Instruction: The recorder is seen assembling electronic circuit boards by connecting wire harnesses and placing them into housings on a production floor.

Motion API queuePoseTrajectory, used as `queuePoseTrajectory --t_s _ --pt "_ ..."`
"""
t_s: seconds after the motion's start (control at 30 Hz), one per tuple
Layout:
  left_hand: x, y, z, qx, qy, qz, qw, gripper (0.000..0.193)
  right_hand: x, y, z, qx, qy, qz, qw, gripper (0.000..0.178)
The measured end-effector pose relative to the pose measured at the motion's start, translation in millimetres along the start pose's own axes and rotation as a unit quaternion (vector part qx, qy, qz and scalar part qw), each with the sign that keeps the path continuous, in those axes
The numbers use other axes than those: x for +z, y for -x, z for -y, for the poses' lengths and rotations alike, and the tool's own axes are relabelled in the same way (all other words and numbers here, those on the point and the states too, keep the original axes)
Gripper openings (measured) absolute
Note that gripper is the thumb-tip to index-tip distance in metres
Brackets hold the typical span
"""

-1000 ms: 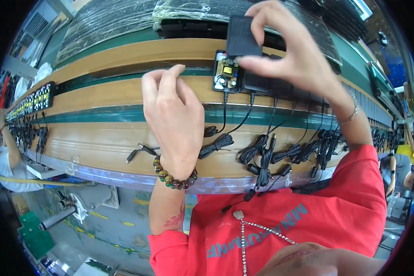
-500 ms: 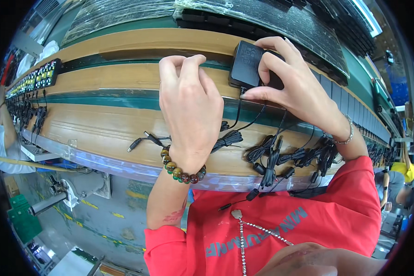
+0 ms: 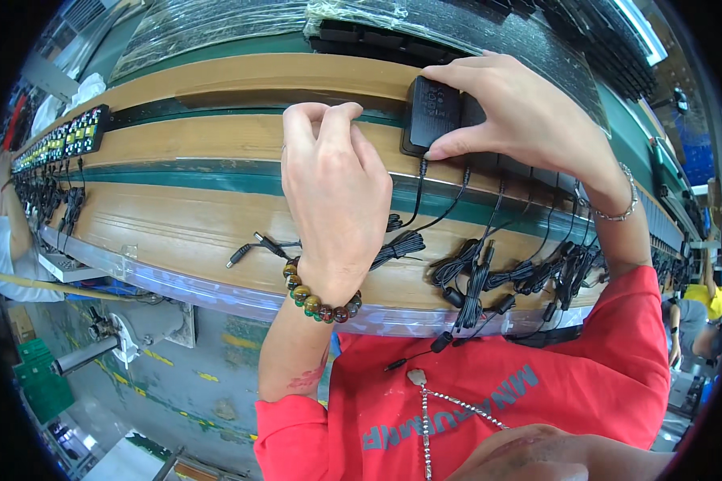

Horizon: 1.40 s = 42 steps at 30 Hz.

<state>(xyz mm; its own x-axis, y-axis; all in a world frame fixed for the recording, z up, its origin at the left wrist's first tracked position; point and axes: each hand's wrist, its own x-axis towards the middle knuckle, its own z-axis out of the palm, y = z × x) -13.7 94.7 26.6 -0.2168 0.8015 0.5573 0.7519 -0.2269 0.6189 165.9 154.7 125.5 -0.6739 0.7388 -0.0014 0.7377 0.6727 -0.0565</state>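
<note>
A black power adapter (image 3: 431, 116) lies at the left end of a row of similar adapters on the wooden-topped bench. My right hand (image 3: 521, 116) grips it, the thumb at its near edge by the cord and a finger at its far edge. To the left of the adapter, my left hand (image 3: 337, 184) is held above the bench with its fingers curled together; whatever they may hold is hidden. Bundled black cords (image 3: 473, 280) run from the adapters toward me. Two cord plugs (image 3: 239, 255) stick out beside my left wrist.
Plastic-wrapped black trays (image 3: 457, 40) stand along the far side. At the left end is a block of adapters with yellow-green labels (image 3: 72, 135); a co-worker's arm (image 3: 12, 200) is beside it. A clear plastic edging (image 3: 176, 284) lines the bench front.
My right hand has shifted slightly away from me, and its bent fingers have straightened across the adapter to the far edge. My left hand has barely moved.
</note>
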Motion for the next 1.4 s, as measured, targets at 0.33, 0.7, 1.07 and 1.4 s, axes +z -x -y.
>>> queuePoseTrajectory --t_s 0.33,0.7,1.07,1.4 --pt "-2.9 -5.2 10.3 -0.033 0.027 -0.03 0.999 0.013 -5.1 -43.2 3.6 -0.001 0.004 0.025 1.0 0.052" --pt "-34.9 -22.9 28.0 0.022 0.09 -0.159 0.983 0.019 62.6 -52.6 39.3 -0.056 0.045 -0.245 0.967 0.02" --pt "-219.7 -168.8 326.4 -0.021 -0.369 -0.163 0.915 0.023 70.1 -5.8 25.2 -0.007 0.022 -0.223 0.975 0.025" --pt "-258.6 -219.7 419.3 -0.204 -0.401 -0.058 0.891 0.039 63.2 -10.6 26.8 -0.006 0.015 -0.211 0.977 0.023"
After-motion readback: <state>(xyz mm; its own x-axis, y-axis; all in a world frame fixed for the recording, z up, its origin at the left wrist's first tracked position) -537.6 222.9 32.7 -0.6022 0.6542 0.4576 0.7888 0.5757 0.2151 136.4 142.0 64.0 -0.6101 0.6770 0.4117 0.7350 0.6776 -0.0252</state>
